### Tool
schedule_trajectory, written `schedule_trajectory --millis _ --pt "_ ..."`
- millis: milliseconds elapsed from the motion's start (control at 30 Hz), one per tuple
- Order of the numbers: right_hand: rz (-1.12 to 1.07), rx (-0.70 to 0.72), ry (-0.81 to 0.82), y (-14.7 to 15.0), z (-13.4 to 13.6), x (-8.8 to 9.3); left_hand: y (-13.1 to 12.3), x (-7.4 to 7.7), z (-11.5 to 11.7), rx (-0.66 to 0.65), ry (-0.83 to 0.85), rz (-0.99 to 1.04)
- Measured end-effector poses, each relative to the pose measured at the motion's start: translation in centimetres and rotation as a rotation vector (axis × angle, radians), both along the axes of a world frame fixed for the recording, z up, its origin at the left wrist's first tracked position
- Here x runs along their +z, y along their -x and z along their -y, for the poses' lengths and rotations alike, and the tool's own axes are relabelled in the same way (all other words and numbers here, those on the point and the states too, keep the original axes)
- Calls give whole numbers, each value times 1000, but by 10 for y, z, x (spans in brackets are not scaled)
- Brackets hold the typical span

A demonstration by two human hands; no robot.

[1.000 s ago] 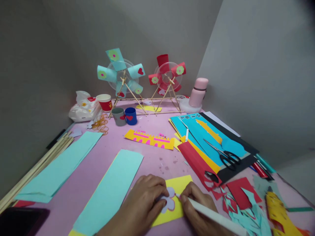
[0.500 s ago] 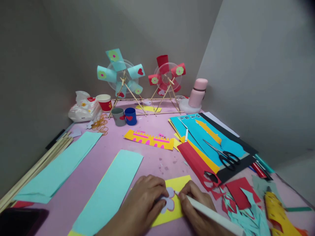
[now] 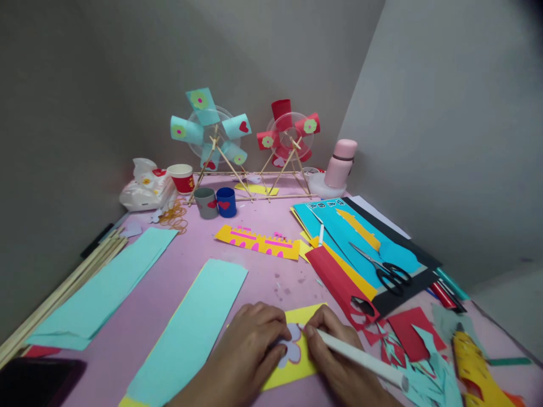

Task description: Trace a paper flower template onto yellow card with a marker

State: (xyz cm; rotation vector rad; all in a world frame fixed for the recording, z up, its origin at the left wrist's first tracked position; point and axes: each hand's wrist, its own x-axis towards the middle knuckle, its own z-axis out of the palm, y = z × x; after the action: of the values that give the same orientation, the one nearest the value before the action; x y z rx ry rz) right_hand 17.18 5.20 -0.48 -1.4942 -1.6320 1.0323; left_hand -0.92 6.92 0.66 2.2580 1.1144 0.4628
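Left hand: and here it is, the left hand [image 3: 254, 345] laid over the left part of the flower, fingers bent and lying close together, thumb set apart from them, the tips of thumb and forefinger resting on the paper.
Right hand: look at this grip, the right hand [image 3: 335, 350] has thumb and forefinger pinching a white pen [image 3: 360, 359] close to its tip; the other fingers are tucked under, and I can't tell quite how they lie.
Pen: slanting across the hand, tip right at the flower's upper right edge, back end pointing toward the lower right.
Flower: a lilac paper flower [image 3: 293, 351], flat on the yellow sheet [image 3: 311, 312] between the two hands, its left side partly covered, a pinkish line hugging its petals.
Left of the hands: an aqua strip [image 3: 190, 328] lies just beside the left forearm, over something yellow that peeks out along its edge.
Right of the hands: red paper [image 3: 339, 282], black-handled scissors [image 3: 392, 274] resting on blue sheets [image 3: 360, 257], and aqua and red scraps [image 3: 428, 373] near a yellow glue gun [image 3: 470, 356].
Beyond: an orange strip [image 3: 258, 242] with pink shapes, and two paper-bladed wheels on stick frames, one aqua [image 3: 203, 110], one red [image 3: 282, 113].
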Motion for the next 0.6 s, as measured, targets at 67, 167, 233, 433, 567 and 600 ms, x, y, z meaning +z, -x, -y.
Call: schedule_trajectory --millis 67,167,233,433,567,600 --pt "23 15 -5 -1 -1 0 0 -1 0 -4 3 -2" --pt "69 60 13 -3 -3 -1 1 -2 1 -2 9 0" --pt "81 78 24 -5 -4 -3 0 -1 1 0 13 2" --pt "100 93 23 -5 -6 -3 -1 2 2 6 21 -3" --pt "96 98 28 -4 -6 0 -1 2 2 16 6 -11" --pt "89 99 27 -3 -6 1 -1 2 2 17 4 -13"
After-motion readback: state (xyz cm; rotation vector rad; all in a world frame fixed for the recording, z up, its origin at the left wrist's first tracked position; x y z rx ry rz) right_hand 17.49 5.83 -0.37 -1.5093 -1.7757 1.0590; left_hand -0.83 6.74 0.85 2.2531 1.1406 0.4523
